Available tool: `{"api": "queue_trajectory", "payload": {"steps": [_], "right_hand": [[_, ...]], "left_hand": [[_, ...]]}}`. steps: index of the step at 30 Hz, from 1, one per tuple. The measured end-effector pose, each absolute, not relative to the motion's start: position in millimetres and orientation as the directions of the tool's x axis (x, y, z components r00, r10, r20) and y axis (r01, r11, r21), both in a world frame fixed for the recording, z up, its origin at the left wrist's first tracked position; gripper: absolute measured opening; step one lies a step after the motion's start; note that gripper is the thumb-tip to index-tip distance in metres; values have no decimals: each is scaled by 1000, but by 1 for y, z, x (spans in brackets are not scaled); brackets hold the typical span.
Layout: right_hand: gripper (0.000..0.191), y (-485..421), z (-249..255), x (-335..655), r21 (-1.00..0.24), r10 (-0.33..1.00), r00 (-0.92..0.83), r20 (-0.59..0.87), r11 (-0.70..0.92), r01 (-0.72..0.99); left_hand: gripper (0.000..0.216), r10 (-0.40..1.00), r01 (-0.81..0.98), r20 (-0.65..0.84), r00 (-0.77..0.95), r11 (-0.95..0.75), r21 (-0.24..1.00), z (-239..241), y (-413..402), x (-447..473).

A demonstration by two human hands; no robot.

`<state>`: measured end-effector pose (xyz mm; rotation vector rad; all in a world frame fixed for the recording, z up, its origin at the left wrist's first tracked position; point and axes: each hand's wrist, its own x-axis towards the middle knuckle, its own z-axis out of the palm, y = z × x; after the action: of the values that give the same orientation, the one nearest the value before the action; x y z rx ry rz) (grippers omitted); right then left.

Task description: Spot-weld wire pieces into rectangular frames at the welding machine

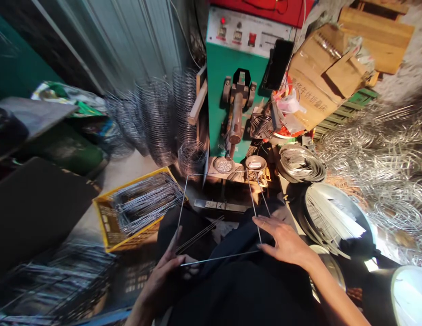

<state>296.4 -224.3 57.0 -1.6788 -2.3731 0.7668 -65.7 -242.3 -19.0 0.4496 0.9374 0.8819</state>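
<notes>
A thin rectangular wire frame [224, 257] is held out over my dark-clothed lap. My left hand [170, 265] is closed around its lower left corner, thumb and fingers on the wire. At the right side wire, my right hand [282, 237] pinches it between thumb and fingers. Another straight wire slants by the right side, toward that hand. The far edge of the frame lies just in front of a round dish [224, 165] and a small cup [255, 163] below the machine's metal arm [235, 118]. Several loose wires [200, 235] rest across my left thigh.
A green machine [217, 113] with a control panel stands ahead. Left of me, a yellow crate [139, 242] holds bent wire pieces, with tall wire coils [156, 122] behind. At right are a flat-strip coil [301, 163], a basin of strips [365, 213], heaped wire rings [394, 181] and a cardboard box [309, 102].
</notes>
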Motion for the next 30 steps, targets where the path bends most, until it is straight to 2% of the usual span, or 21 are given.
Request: {"api": "queue_trajectory", "payload": {"steps": [6, 12, 16, 22, 30], "right_hand": [[71, -213, 37, 257, -499, 880, -437, -186, 299, 813], [78, -207, 31, 218, -638, 793, -598, -118, 401, 658], [78, -220, 36, 232, -613, 840, -533, -98, 371, 698], [80, -227, 35, 247, -599, 888, -444, -120, 291, 746], [83, -232, 32, 247, -657, 877, -468, -110, 289, 696]], "left_hand": [[86, 804, -431, -435, 406, 588, 684, -17, -240, -47], [85, 786, -381, -407, 465, 592, 710, -23, -235, -35], [91, 829, -430, -351, 435, 534, 728, -22, -233, -41], [100, 862, -534, -304, 406, 494, 686, -24, -230, -45], [97, 851, -494, -309, 425, 504, 708, -21, -235, -47]]}}
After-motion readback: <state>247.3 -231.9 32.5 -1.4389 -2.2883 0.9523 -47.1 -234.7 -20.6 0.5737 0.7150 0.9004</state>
